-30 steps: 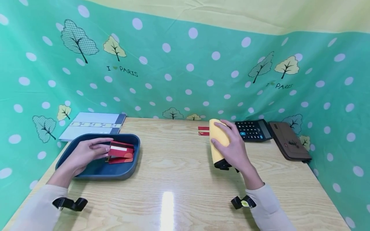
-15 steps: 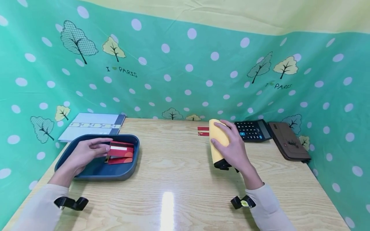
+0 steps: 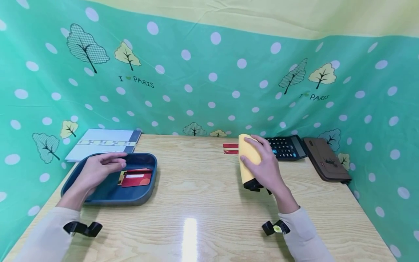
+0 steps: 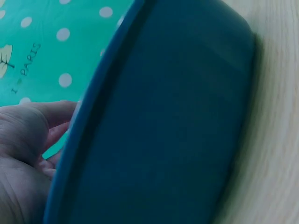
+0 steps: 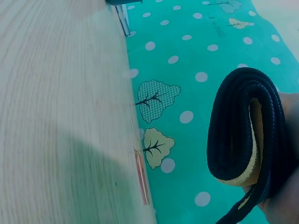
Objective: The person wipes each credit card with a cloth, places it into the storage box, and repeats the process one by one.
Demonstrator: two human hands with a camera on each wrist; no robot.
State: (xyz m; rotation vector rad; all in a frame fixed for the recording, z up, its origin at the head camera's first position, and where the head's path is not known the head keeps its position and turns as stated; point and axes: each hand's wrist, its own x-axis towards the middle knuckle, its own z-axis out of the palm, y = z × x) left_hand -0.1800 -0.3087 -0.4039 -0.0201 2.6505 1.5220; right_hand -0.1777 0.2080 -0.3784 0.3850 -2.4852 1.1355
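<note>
Over a dark blue bin [image 3: 131, 201] at the table's left, my left hand [image 3: 99, 171] hangs with loosely bent fingers and nothing between them. Several red and gold bank cards [image 3: 139, 179] lie overlapping inside the bin, just right of those fingertips. In the left wrist view the bin's outer wall [image 4: 159, 112] hides part of the hand [image 4: 23, 140]. My right hand [image 3: 266, 165] grips a yellow fabric roll [image 3: 248, 160], tilted, above the table. Its rolled end [image 5: 231, 126] shows black layers with a yellow inside and a loose black-edged flap hanging down.
Red cards [image 3: 230, 148] lie at the back, partly hidden behind the roll. A black calculator [image 3: 291, 153] and a brown zip wallet [image 3: 327, 160] are at the back right. Behind the bin lies a light notebook [image 3: 104, 142]. A polka-dot curtain [image 3: 196, 72] borders the table.
My left hand has let go of a red card, which now lies flat on the other cards in the bin. The right hand and the roll have barely moved.
</note>
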